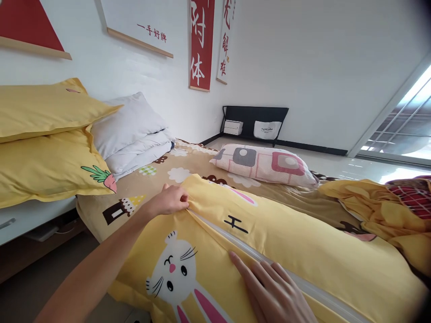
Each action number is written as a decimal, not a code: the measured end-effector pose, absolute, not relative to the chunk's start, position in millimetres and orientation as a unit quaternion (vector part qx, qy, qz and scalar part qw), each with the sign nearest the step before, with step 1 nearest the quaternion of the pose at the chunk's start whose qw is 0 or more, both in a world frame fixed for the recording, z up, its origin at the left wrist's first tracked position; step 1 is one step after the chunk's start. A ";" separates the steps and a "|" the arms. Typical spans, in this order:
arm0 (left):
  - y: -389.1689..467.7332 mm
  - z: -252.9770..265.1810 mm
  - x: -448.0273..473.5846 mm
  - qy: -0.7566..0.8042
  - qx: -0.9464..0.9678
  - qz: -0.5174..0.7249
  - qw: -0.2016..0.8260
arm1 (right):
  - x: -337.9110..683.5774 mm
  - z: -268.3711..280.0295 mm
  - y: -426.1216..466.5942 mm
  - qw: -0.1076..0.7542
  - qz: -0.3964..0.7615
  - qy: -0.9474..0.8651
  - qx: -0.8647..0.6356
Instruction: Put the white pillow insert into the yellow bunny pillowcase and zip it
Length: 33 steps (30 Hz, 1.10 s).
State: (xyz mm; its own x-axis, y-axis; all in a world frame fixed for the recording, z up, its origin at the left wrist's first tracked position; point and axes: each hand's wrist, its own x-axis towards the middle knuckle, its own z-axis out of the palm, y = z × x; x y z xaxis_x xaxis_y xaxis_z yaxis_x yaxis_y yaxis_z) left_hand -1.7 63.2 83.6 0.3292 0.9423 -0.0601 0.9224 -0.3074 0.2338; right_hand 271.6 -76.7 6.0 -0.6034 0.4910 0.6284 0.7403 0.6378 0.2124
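A yellow pillow point(303, 224) printed with a white rabbit lies lengthwise on the bed in front of me. Along its upper face runs a pale zipper strip point(232, 237). My left hand point(171, 199) pinches the pillowcase at the far end of this strip; whether a zipper pull is between the fingertips I cannot make out. My right hand point(276, 291) rests on the rabbit side, fingers stretched out along the seam beside the strip and touching the fabric.
Two yellow pillows point(50, 161) are stacked at the left above a white cabinet point(37, 220). Grey-white pillows point(131, 125) lean on the wall. A pink patterned pillow point(262, 163) lies across the bed point(134, 224). Crumpled yellow cloth point(357, 197) is at the right.
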 end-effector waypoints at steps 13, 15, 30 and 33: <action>46.4 86.5 7.0 0.517 0.854 0.053 -0.001 | 276.8 7.3 -80.0 0.266 -0.242 -0.843 -0.401; 48.2 86.2 -1.9 0.444 0.887 0.093 0.089 | 284.2 11.3 -78.9 0.275 -0.260 -0.822 -0.426; 76.6 30.8 3.9 0.293 0.922 0.176 0.182 | 390.1 1.0 -118.6 0.317 -0.184 -0.742 -0.561; 70.8 30.7 6.7 0.316 0.919 0.219 0.086 | 434.2 -2.9 -140.2 0.331 -0.240 -0.713 -0.569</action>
State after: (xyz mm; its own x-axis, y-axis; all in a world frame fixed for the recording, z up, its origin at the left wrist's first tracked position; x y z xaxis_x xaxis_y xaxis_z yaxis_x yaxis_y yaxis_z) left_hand 6.7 70.8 30.7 0.7037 0.6192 0.3483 0.5435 -0.7850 0.2973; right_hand 434.2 -140.2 -2.9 -0.1319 0.6528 0.7460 0.9710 0.2363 -0.0351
